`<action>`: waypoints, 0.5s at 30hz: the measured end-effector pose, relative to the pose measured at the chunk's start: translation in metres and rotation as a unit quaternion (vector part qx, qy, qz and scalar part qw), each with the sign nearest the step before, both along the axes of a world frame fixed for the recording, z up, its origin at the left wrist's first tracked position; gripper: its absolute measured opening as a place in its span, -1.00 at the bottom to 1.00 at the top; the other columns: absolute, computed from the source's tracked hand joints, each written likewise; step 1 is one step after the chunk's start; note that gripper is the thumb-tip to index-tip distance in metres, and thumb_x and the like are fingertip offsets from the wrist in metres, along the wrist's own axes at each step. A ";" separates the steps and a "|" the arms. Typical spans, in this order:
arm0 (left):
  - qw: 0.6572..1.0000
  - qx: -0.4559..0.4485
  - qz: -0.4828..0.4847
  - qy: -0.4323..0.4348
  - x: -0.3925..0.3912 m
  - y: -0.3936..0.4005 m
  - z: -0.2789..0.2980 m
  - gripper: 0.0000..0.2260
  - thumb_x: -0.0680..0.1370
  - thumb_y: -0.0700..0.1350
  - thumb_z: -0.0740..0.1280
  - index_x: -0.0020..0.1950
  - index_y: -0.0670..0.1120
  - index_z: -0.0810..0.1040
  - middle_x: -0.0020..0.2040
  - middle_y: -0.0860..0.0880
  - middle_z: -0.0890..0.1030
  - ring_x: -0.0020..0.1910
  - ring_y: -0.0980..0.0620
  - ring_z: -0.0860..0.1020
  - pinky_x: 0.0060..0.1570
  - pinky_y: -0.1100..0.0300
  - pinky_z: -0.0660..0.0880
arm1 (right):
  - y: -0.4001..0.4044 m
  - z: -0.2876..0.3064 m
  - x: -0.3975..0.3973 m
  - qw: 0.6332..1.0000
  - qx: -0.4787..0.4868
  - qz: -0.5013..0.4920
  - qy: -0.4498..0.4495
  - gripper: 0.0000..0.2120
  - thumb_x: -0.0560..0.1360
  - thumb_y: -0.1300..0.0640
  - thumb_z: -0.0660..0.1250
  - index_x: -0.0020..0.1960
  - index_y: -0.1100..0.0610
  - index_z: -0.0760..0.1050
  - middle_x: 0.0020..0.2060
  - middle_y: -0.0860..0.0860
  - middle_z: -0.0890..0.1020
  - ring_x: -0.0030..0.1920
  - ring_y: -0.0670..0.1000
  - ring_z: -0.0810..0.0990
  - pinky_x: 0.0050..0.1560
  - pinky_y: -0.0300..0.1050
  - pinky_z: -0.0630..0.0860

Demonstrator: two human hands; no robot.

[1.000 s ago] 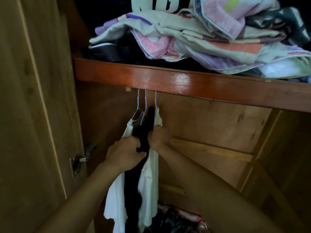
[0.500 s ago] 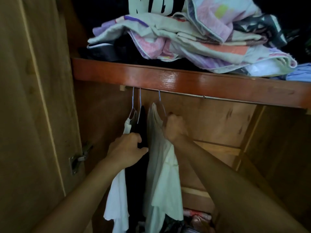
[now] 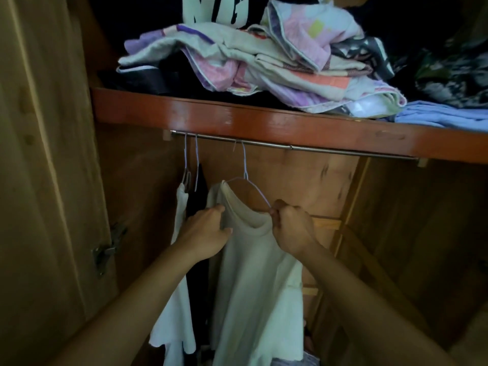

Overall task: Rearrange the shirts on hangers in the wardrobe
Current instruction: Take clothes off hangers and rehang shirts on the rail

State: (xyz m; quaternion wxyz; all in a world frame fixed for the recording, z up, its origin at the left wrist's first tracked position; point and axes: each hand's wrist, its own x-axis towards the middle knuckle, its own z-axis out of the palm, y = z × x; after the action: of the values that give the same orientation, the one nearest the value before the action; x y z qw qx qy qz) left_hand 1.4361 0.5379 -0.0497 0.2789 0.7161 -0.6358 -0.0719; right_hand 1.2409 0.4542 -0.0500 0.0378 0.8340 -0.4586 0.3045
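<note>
White block letters on a black garment (image 3: 219,11) at the top of the head view are cut off by the frame edge and by the pile in front; what shows could be "NIG", too partial to read. It sits behind a heap of pastel bedding (image 3: 264,70) on the red-brown shelf (image 3: 237,120).

Under the shelf runs a metal rail (image 3: 290,147). A cream T-shirt (image 3: 253,273) hangs from it on a pale wire hanger (image 3: 247,178), turned half open toward the camera, its round neckline sagging off the hanger's right arm. The right hand (image 3: 291,228) has its grip closed on that bare wire end and the collar. The left hand (image 3: 204,233) pinches the shirt's left shoulder. Just left, apart from it, hang a black shirt (image 3: 202,186) and a white shirt (image 3: 182,207) on their own hangers, close to the wardrobe door (image 3: 39,180).
</note>
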 end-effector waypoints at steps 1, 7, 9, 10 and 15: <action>1.000 0.001 -0.004 -0.005 -0.001 -0.002 -0.002 -0.62 0.58 0.05 0.32 0.36 -0.02 0.39 0.09 -0.03 0.61 0.04 -0.04 0.60 -0.03 0.03 0.57 | 0.005 -0.001 -0.009 1.000 -0.004 -0.009 0.007 -0.84 0.61 0.09 0.18 0.04 0.10 0.51 -0.18 0.21 0.67 -0.18 0.29 0.63 -0.32 -0.06 0.34; 0.999 0.006 -0.036 -0.040 -0.017 -0.012 -0.013 -0.50 0.62 -0.01 0.23 0.54 -0.04 0.19 0.40 -0.11 0.46 0.31 -0.14 0.48 0.12 0.04 0.47 | 0.045 0.002 -0.072 0.994 -0.037 -0.072 0.072 -0.90 0.52 0.08 0.28 0.03 -0.03 0.50 -0.24 0.09 0.66 -0.21 0.26 0.64 -0.32 -0.07 0.31; 0.997 0.029 -0.063 -0.043 -0.025 -0.014 -0.016 -0.41 0.65 -0.04 0.20 0.61 -0.07 0.01 0.58 -0.12 0.18 0.51 -0.14 0.24 0.39 0.02 0.27 | 0.062 0.005 -0.091 0.992 -0.051 -0.086 0.080 -0.89 0.51 0.09 0.32 0.02 -0.03 0.52 -0.27 0.10 0.66 -0.25 0.28 0.63 -0.34 -0.04 0.41; 0.995 0.040 -0.078 -0.047 -0.030 -0.015 -0.019 -0.37 0.65 -0.04 0.19 0.62 -0.07 -0.08 0.61 -0.12 0.04 0.56 -0.13 0.10 0.46 0.02 0.15 | 0.070 0.006 -0.102 0.991 -0.062 -0.087 0.081 -0.90 0.50 0.10 0.34 0.01 -0.02 0.54 -0.29 0.09 0.66 -0.27 0.29 0.62 -0.36 -0.03 0.44; 0.992 0.022 -0.096 -0.079 -0.060 -0.018 -0.029 -0.38 0.66 -0.10 0.17 0.60 -0.17 -0.10 0.60 -0.20 0.03 0.58 -0.12 0.02 0.51 0.01 0.06 | 0.114 0.004 -0.160 0.987 -0.062 -0.120 0.085 -0.90 0.54 0.08 0.32 0.05 -0.02 0.55 -0.27 0.06 0.66 -0.26 0.27 0.63 -0.37 0.00 0.46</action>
State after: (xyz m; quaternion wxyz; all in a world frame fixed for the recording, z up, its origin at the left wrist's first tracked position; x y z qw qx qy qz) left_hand 1.3765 0.5200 -0.0783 0.2033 0.6611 -0.7201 -0.0556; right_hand 1.0813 0.5686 -0.0461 0.1647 0.7920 -0.5304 0.2536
